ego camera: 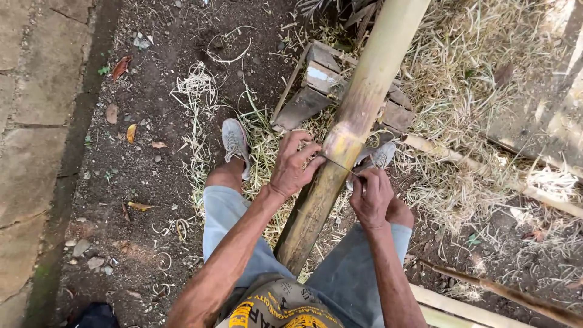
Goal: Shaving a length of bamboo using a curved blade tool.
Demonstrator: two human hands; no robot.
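A thick bamboo pole slants from between my knees up to the top of the view. A thin blade lies across it where its green skin is scraped to yellow. My left hand rests on the pole's left side and pinches the blade's tip. My right hand grips the blade's handle on the pole's right side. Both my feet in grey shoes stand on either side of the pole.
A small wooden crate sits behind the pole among bamboo shavings. Thinner bamboo sticks lie at the right and lower right. Bare soil and paving stones are on the left.
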